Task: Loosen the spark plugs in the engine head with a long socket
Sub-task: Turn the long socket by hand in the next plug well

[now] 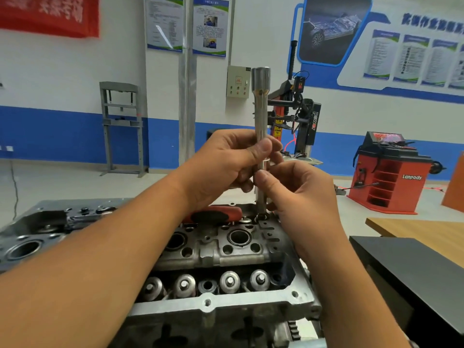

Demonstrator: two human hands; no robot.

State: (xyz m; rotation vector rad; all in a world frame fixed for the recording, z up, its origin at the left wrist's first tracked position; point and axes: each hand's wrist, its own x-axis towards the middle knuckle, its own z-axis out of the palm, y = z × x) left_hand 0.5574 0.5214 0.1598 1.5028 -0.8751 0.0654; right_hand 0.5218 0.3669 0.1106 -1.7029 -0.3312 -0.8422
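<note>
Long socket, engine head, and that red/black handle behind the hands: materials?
Long socket: looks like steel, satin chrome-like finish with bright glints; both hands grip its lower shaft.
Engine head: looks like cast aluminium, dull grey, grainy surface with rounded cast edges.
Handle: probably moulded plastic or rubber, matte red with a black inset; mostly hidden, so uncertain.

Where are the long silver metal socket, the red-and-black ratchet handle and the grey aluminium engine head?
Long silver metal socket (260, 106), head view: upper shaft.
Red-and-black ratchet handle (213, 216), head view: grip.
Grey aluminium engine head (216, 257), head view: top casting.
</note>
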